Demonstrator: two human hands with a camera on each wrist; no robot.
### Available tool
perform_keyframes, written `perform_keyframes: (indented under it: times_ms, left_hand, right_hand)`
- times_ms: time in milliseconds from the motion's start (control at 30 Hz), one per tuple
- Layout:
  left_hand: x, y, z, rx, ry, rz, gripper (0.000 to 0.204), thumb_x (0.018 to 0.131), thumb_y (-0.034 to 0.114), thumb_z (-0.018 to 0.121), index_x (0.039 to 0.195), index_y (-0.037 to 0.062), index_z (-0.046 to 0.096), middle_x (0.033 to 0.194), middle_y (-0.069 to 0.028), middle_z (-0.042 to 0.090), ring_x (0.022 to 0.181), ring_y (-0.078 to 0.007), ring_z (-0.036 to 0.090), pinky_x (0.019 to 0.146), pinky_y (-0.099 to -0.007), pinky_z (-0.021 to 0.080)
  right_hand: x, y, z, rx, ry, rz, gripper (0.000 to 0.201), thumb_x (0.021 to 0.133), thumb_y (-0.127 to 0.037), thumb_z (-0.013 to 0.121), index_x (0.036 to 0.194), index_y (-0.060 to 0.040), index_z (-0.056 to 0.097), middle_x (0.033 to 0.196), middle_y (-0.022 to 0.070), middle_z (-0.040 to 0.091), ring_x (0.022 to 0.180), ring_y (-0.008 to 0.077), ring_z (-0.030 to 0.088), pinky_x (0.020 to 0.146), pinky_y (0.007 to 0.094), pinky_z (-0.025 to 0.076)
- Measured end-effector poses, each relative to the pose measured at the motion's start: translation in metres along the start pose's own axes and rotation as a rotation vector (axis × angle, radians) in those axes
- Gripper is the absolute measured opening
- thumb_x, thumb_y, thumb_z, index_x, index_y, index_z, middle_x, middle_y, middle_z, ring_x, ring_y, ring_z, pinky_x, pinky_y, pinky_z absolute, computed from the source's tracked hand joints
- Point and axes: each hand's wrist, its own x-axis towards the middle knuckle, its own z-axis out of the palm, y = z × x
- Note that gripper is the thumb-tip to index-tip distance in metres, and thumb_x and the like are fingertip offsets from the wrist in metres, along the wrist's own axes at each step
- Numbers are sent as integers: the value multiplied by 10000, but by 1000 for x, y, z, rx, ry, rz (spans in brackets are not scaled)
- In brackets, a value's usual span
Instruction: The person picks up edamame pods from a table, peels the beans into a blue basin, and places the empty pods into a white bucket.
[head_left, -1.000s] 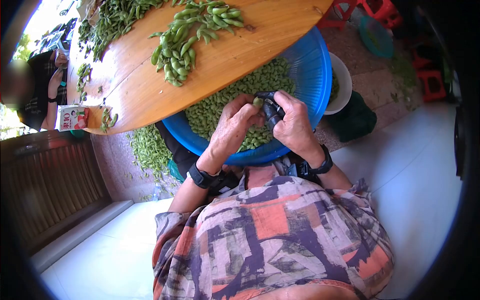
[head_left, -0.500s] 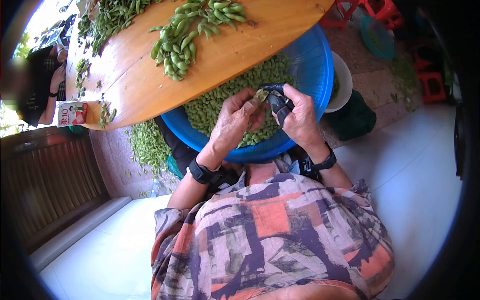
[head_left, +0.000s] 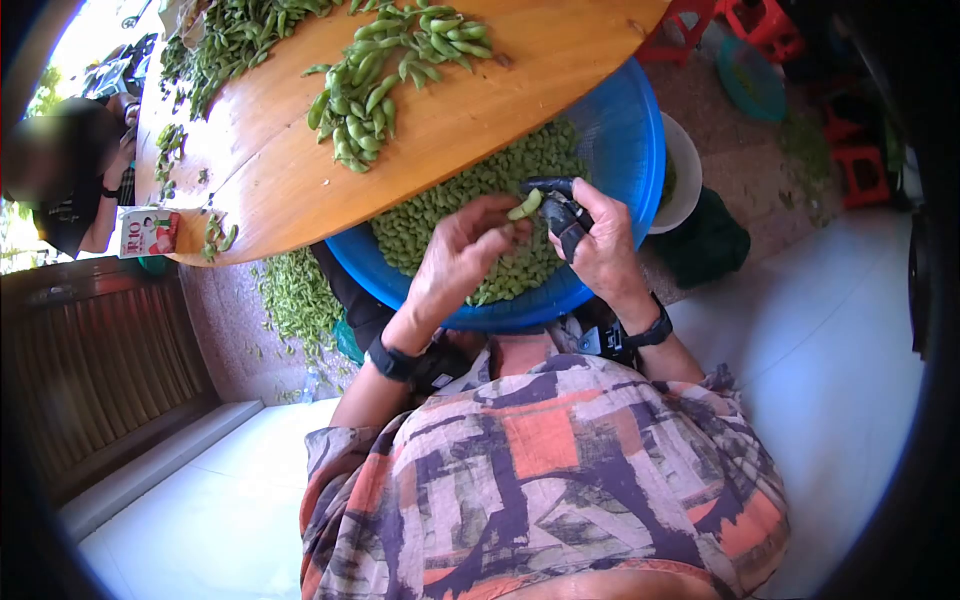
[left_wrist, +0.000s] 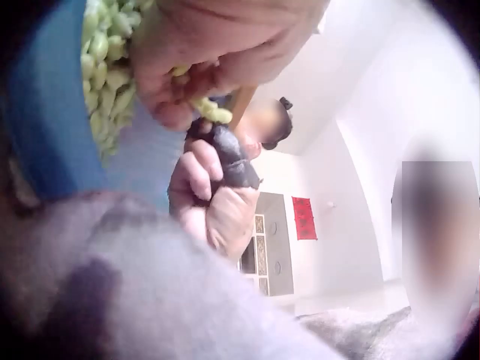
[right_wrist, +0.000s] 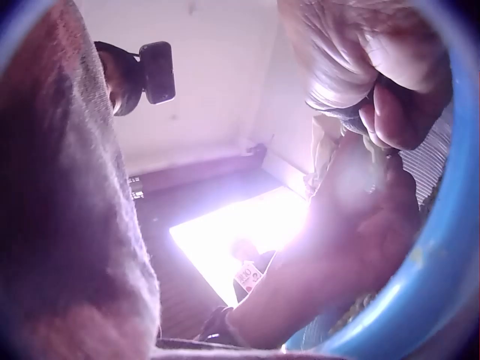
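Over the blue basin [head_left: 643, 120], which holds many shelled green beans [head_left: 400, 235], both hands meet. A green pod [head_left: 525, 206] lies between them; in the left wrist view the left hand [left_wrist: 217, 45] pinches the pod [left_wrist: 214, 110] between thumb and fingers. The right hand [head_left: 603, 245], with black wrapping [head_left: 567, 222] on its thumb and a finger, has its other fingers curled beside the pod's end. In the head view the left hand [head_left: 455, 262] has its fingers bent at the pod's left side.
A wooden table [head_left: 250, 170] bears pods [head_left: 360, 100] and a small carton [head_left: 148, 233]. Behind the basin's right side stand a white bucket [head_left: 683, 180] and a dark green bag [head_left: 705, 240]. More pods [head_left: 295, 300] lie on the floor. A person [head_left: 70, 220] sits at the left.
The left hand has shifted slightly left and its fingers have spread. The pod between the hands now shows lengthwise. The right hand has stayed nearly in place.
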Motion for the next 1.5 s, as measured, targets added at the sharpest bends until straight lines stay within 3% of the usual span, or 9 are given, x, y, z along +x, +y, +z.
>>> perform_keyframes:
  times_ms: [33, 100, 133, 467, 767, 833, 1233, 1433, 1500]
  left_hand:
    - [-7, 7, -1, 4, 4, 10, 205, 872, 30, 559, 1065, -32, 586, 935, -126, 659, 834, -214, 640, 728, -300, 511]
    - [-25, 20, -11, 925, 105, 488, 242, 848, 46, 632, 1079, -19, 597, 979, -160, 658, 965, -325, 634, 846, -369, 513]
    - [-31, 18, -21, 1102, 135, 626, 302, 793, 84, 714, 1066, 8, 609, 988, -159, 636, 1002, -377, 596, 882, -420, 495]
    - [-93, 1, -93, 1629, -124, 729, 351, 685, 150, 677, 1006, 20, 618, 1035, -121, 588, 1038, -309, 572, 934, -448, 466]
    - [-86, 24, -91, 1707, -229, 852, 234, 644, 139, 630, 857, 44, 609, 845, -60, 513, 832, -226, 527, 909, -437, 452]
    - [-93, 36, -82, 1795, -283, 836, 229, 642, 140, 632, 849, 45, 612, 845, -56, 515, 833, -214, 527, 911, -433, 447]
    - [-115, 37, -71, 1770, -322, 763, 245, 646, 174, 633, 856, 52, 606, 807, -44, 483, 824, -201, 503, 802, -346, 422]
    - [-115, 58, -71, 1402, -335, 422, 305, 749, 222, 728, 946, 19, 615, 844, -97, 570, 845, -271, 587, 790, -386, 464]
    - [-96, 88, -70, 1262, -329, 504, 298, 791, 226, 745, 978, 28, 624, 883, -121, 608, 831, -304, 616, 745, -408, 507]
  right_hand:
    - [-1, 3, -1, 44, 19, 57, 166, 879, -10, 548, 1008, -4, 652, 684, 16, 580, 625, 67, 507, 557, 258, 430]
    - [-2, 5, -1, 95, 34, 97, 156, 903, -41, 565, 1023, -18, 661, 672, -4, 573, 607, 50, 505, 535, 249, 421]
    - [-2, 5, -2, 123, 54, 112, 164, 916, -63, 567, 1042, -30, 667, 656, -15, 563, 584, 40, 495, 518, 241, 410]
    - [-3, 1, -1, 106, 65, 97, 195, 948, -143, 564, 1079, -38, 663, 612, -31, 553, 529, 24, 488, 464, 220, 382]
    - [-2, 6, -12, 139, 106, 80, 171, 949, -128, 563, 1055, -27, 651, 621, -37, 541, 529, 19, 470, 455, 205, 369]
    - [0, 7, -21, 500, 85, 106, 194, 950, -108, 548, 1088, -5, 638, 618, -38, 513, 531, 19, 451, 458, 198, 363]
    - [-8, 1, -22, 432, 14, 136, 166, 955, -146, 534, 999, -22, 635, 632, -39, 517, 539, 15, 449, 474, 185, 370]
    - [19, 3, -73, 202, 298, -90, 279, 993, -259, 415, 769, -102, 468, 612, -26, 495, 527, 39, 455, 464, 203, 368]
    - [27, -2, -100, 175, 482, -124, 226, 973, -219, 445, 821, -71, 525, 611, -37, 461, 525, 30, 414, 465, 202, 312]
